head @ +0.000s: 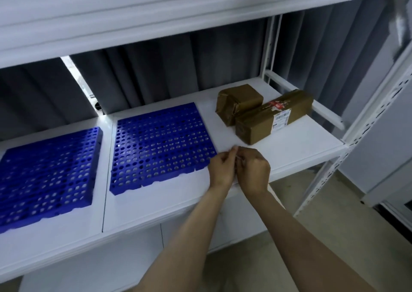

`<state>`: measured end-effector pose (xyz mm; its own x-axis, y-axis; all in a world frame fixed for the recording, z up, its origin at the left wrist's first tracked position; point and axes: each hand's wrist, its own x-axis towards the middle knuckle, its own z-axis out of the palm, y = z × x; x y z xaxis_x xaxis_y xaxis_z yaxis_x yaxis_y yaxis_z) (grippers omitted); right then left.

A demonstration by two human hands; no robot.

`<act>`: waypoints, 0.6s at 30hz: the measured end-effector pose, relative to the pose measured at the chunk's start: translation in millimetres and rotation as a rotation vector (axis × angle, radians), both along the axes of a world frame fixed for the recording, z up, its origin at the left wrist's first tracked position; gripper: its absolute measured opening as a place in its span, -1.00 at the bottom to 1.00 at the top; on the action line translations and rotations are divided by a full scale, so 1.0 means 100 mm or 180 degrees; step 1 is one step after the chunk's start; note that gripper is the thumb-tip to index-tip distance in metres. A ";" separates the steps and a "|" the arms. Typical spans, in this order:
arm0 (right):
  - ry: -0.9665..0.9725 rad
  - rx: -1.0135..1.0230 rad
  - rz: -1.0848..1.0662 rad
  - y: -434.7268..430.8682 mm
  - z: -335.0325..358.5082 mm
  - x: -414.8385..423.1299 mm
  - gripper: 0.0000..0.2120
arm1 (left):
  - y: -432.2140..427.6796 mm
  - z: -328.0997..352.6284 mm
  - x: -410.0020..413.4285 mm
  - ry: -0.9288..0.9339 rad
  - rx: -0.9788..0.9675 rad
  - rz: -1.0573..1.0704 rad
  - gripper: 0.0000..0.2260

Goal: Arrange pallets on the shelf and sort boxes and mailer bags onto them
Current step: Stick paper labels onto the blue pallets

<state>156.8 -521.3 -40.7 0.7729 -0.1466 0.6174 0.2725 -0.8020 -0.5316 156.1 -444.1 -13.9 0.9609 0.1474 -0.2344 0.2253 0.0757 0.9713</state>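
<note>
Two blue perforated pallets lie flat on the white shelf (223,111): one at the left (46,173), one in the middle (160,146). On the bare right part of the shelf are two brown taped boxes, a short one (239,101) at the back and a long one (274,115) with a label in front of it. My left hand (220,169) and right hand (254,169) meet just off the middle pallet's front right corner, in front of the long box. Their fingers are curled and touch each other, and I see nothing held.
A white shelf board runs overhead, close above. White perforated uprights (347,144) frame the right end, with a rail behind the boxes. Dark grey curtains hang behind the shelf. A lower shelf and beige floor (312,202) show below.
</note>
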 end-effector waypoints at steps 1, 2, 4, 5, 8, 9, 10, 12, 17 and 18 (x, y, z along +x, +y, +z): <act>0.0016 0.0009 0.0162 0.08 -0.02 -0.02 -0.85 | 0.05 0.04 -0.02 0.0008 0.0017 0.0058 -0.74; 0.0041 -0.0013 0.0352 0.16 -0.04 -0.04 -0.84 | 0.12 0.05 -0.04 0.0008 0.0072 0.0105 -0.76; 0.0039 -0.0005 0.0712 0.34 -0.08 -0.12 -0.78 | 0.29 0.09 -0.11 -0.0011 0.0230 0.0210 -0.77; 0.0057 0.0092 0.0825 0.44 -0.07 -0.19 -0.73 | 0.45 0.09 -0.16 -0.0028 0.0305 0.0264 -0.75; 0.0267 0.0445 0.1018 0.80 -0.01 -0.41 -0.65 | 0.98 0.02 -0.26 -0.0111 0.0545 0.0395 -0.70; 0.0379 0.0508 0.1028 0.90 0.00 -0.45 -0.66 | 1.13 0.00 -0.28 -0.0155 0.0635 0.0431 -0.71; 0.0504 0.0566 0.1018 1.03 0.01 -0.49 -0.67 | 1.28 -0.02 -0.31 -0.0213 0.0666 0.0465 -0.73; 0.0690 0.0742 0.0933 1.28 0.06 -0.53 -0.69 | 1.55 -0.05 -0.37 -0.0256 0.0731 0.0451 -0.74; 0.0876 0.1693 0.0404 1.56 0.16 -0.62 -0.58 | 1.82 -0.14 -0.49 -0.0229 0.0744 0.0099 -0.80; 0.0916 0.1962 0.0296 1.54 0.19 -0.63 -0.56 | 1.78 -0.11 -0.52 -0.0210 0.0640 -0.0002 -0.82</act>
